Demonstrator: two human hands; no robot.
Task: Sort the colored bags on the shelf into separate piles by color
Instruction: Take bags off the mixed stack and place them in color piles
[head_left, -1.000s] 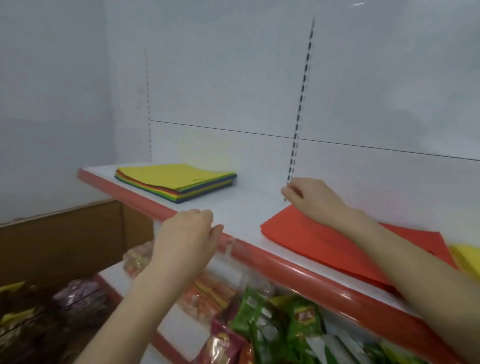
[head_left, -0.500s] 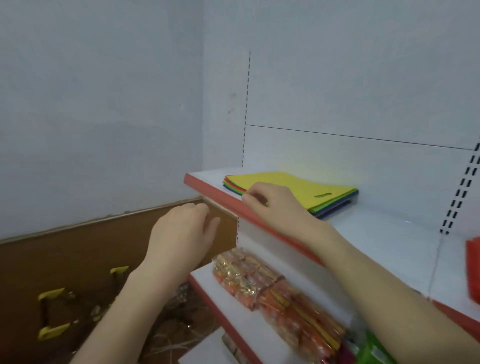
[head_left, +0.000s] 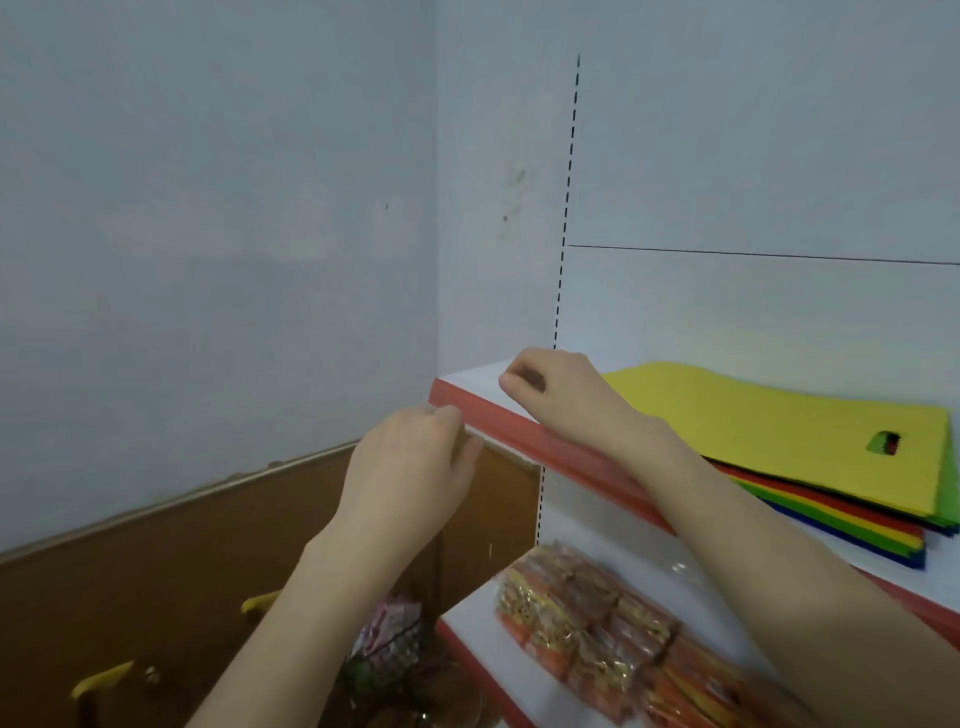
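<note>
1. The right hand (head_left: 561, 400) is held over the left end of the shelf (head_left: 470, 378), just behind the red front edge (head_left: 566, 453), with its fingers curled under. Whether a bag corner is pinched cannot be told, since that corner is hidden by the hand.
2. The left hand (head_left: 415, 467) is raised just below the shelf's front left corner. Its fingers are loosely bent, and nothing is seen to be held.
3. The yellow bag (head_left: 753, 431) lies on top of the mixed stack (head_left: 836, 527), which is set along the front edge, right of the hand. Green, red, yellow and blue layers are fanned out beneath it.
4. The step in hand is judged to be the lifting of the top bag. Only the yellow layer should be pinched at its left corner, so that the layers below are not dragged along.
5. The stack could be steadied by the left hand, and the bag peeled toward the handle cut-out (head_left: 885, 443).
6. Snack packets (head_left: 587, 608) lie on the lower shelf and need not be touched.
</note>
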